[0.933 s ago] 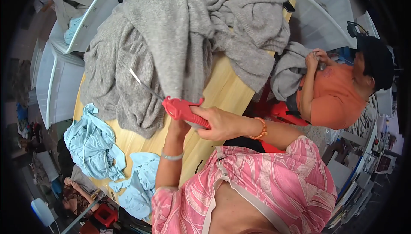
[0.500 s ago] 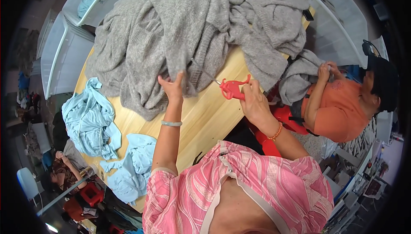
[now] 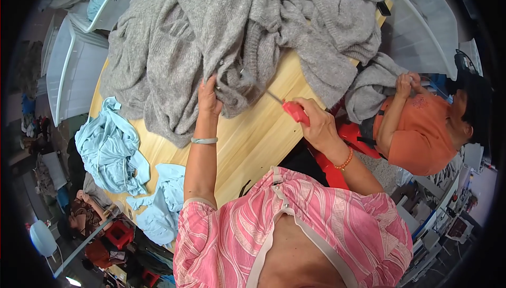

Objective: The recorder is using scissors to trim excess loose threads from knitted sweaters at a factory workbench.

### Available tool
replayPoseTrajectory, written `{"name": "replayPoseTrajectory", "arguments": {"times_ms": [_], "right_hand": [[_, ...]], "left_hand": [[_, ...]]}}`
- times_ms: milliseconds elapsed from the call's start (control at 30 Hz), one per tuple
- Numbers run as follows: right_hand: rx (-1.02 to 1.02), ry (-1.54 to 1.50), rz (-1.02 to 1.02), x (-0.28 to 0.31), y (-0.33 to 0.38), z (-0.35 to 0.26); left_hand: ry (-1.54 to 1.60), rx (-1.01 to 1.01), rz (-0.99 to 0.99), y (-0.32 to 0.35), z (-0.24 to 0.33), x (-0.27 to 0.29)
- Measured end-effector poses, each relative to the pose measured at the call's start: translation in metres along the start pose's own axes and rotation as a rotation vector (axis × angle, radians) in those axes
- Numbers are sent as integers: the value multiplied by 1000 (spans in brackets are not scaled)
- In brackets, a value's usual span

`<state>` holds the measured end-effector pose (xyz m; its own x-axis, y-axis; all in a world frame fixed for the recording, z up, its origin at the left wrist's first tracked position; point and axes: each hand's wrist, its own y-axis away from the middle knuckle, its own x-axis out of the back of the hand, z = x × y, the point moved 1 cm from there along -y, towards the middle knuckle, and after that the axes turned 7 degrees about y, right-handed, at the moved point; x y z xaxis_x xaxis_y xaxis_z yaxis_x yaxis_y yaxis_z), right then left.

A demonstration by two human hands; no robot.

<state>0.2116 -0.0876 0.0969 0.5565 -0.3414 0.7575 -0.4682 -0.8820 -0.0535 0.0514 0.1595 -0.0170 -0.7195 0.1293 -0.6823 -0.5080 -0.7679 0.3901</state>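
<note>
The left hand [image 3: 210, 98] has its grip closed on the fuzzy gray knit garment [image 3: 224, 40] heaped across the pale wooden tabletop [image 3: 247, 143]; the pinched edge is hard to make out. The right hand's [image 3: 319, 125] grip wraps a red plastic tool [image 3: 296, 112], largely covering it; its thin metal shaft [image 3: 273, 96] blurs against the knit. The heap's top is cut off.

My left forearm [image 3: 202, 161] reaches nearly straight ahead, my left hand [image 3: 208, 99] closed in a partly hidden grasp at its end, while my right forearm [image 3: 365, 175] slants forward and inward, my right hand [image 3: 319, 125] curled into a grip, well apart from the other.
</note>
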Motion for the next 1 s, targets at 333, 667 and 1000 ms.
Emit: {"name": "replayPoseTrajectory", "arguments": {"times_ms": [333, 667, 1000], "right_hand": [[85, 337, -510, 3, -3, -14], [44, 177, -339, 15, -11, -12], [83, 390, -340, 4, -28, -10]], "left_hand": [[-90, -99, 137, 2, -22, 6], [-480, -116, 90, 7, -29, 6], [-270, 54, 66, -53, -26, -4]]}}
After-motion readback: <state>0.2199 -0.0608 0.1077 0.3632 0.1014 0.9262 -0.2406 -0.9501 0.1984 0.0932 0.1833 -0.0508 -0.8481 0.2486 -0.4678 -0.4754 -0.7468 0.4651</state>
